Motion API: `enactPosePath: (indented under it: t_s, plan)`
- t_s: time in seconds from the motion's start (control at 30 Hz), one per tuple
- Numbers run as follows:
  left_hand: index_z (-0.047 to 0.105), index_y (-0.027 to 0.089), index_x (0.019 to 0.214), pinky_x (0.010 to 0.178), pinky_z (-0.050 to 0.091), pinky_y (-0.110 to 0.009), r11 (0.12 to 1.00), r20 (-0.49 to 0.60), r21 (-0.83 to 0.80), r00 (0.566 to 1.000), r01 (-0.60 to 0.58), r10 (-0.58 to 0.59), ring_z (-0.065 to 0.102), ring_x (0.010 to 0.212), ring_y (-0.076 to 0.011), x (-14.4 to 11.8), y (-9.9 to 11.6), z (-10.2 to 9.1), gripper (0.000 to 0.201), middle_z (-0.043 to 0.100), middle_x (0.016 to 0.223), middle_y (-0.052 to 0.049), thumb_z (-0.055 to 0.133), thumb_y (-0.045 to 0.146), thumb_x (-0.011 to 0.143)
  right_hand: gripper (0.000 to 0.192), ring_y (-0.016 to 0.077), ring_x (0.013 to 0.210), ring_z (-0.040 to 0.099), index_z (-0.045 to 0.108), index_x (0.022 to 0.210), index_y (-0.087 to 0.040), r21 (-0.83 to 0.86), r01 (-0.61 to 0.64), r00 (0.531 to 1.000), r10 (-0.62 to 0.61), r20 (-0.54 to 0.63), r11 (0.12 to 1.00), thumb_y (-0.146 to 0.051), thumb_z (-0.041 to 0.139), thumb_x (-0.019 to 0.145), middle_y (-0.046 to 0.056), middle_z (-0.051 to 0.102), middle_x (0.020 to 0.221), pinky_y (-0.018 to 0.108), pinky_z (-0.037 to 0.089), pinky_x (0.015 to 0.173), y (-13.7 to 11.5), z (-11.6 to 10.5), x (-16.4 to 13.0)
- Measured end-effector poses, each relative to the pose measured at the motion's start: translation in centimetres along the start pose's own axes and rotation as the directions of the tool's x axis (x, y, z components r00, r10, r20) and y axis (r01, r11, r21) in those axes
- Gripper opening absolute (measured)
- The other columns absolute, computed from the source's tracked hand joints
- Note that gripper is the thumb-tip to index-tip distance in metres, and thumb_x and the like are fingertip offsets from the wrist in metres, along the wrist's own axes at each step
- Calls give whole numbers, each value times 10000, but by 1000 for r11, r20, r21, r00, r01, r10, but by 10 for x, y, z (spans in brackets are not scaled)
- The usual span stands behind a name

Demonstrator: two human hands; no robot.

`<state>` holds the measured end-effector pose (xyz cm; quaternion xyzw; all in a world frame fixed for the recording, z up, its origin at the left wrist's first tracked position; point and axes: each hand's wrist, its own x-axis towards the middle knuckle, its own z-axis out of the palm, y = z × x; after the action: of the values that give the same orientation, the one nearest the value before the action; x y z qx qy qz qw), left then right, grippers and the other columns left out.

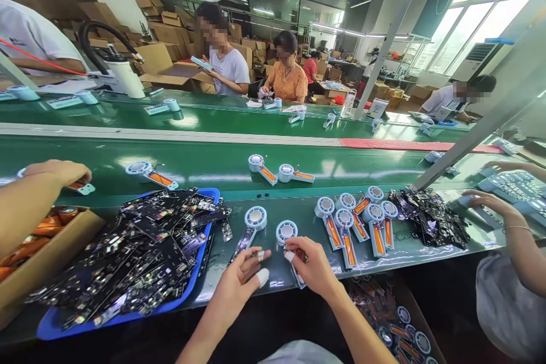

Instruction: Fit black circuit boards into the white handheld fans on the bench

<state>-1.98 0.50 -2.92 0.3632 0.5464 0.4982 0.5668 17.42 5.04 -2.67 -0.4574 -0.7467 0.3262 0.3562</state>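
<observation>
Right hand: right hand (314, 264) sits at the near edge of the bench, fingers curled around a small white-and-orange fan part (297, 274) with a round white head; the thumb and a taped fingertip pinch it.
Left hand: left hand (242, 283) lies just beside the right, fingertips pinched on something small and dark that is too hidden to name; a white tape wrap (263, 277) covers one finger.
Held part: at the bench's front edge, between both hands, touching the right-hand fingers.
Just beyond the hands: a round white fan head (286, 231) and a second round white head with a dark circuit strip (251, 227) lie on the green bench top (298, 213).
Left of the hands: a blue plastic tray (196, 273) heaped with black circuit boards (145, 250); beside it a brown cardboard box (46, 256) with orange cells.
Right of the hands: a cluster of white fan units with orange batteries (358, 222), then a loose heap of dark boards (430, 216).
Green conveyor belt (213, 162): carries a pair of fan units (279, 172), well apart from the hands.
Other people: a neighbour's hand (60, 172) at far left, another neighbour's hands (490, 202) at far right, more workers seated across the belt.
</observation>
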Motion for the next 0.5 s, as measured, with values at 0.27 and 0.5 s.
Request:
enactPosePath:
  t_s: [0.27, 0.5]
  plan:
    - [615, 240, 800, 677, 510, -363, 844, 95, 507, 985, -175, 147, 621, 606, -221, 10, 9, 7, 366, 609, 584, 15, 498, 585, 829, 146, 152, 822, 690, 715, 967, -219, -1, 33, 999, -33, 42, 999, -140, 615, 896, 15, 730, 876, 250, 525, 746, -4, -12, 1]
    - [657, 206, 951, 882, 511, -431, 873, -55, 454, 972, -178, 227, 657, 878, -278, -2, -14, 27, 380, 688, 831, -83, 393, 475, 899, 287, 173, 936, 664, 647, 1098, -209, -55, 139, 983, -130, 132, 989, -58, 541, 878, 38, 719, 963, 287, 531, 847, -2, -12, 1]
